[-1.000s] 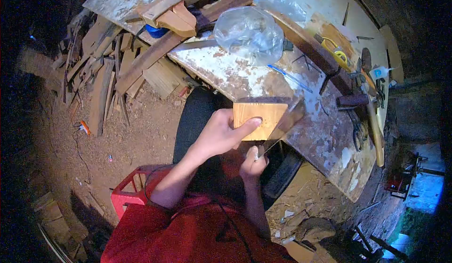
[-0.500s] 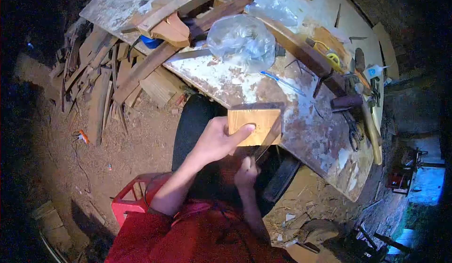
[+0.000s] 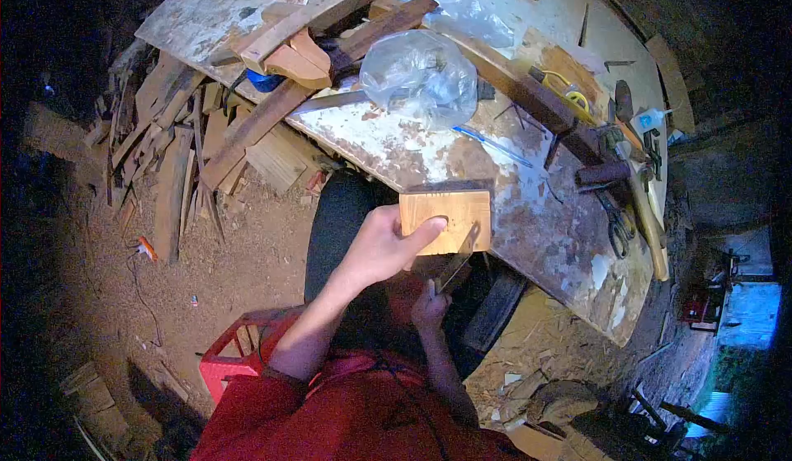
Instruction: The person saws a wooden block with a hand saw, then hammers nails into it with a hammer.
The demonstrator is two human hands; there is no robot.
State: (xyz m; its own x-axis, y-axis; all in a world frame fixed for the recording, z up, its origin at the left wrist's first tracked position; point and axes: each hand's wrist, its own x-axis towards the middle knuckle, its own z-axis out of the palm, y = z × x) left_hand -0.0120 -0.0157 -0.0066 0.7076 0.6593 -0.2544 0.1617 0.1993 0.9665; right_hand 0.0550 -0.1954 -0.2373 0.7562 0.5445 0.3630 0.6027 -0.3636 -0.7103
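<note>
My left hand (image 3: 381,250) grips a light wooden block (image 3: 421,213) at the table's near edge, its thumb pressed flat on the face. Closed round the lower end of a narrow flat blade (image 3: 456,268) is my right hand (image 3: 430,305), below the block. The blade slants up to the right, and its tip overlaps the block's lower right part. Whether it is a file, a saw or a knife I cannot make out. Dark marks show along the block's top edge and near my thumb.
On the worn table (image 3: 569,271) lie a clear plastic bag (image 3: 421,77), a blue pen (image 3: 495,146), scissors (image 3: 617,226) and long wooden beams (image 3: 516,81). Scrap wood (image 3: 169,122) is piled at the left. A red plastic stool (image 3: 227,366) stands by my left side.
My right hand has drawn the blade down a little, so less of it overlaps the block. My left hand keeps its grip. The view has shifted slightly.
</note>
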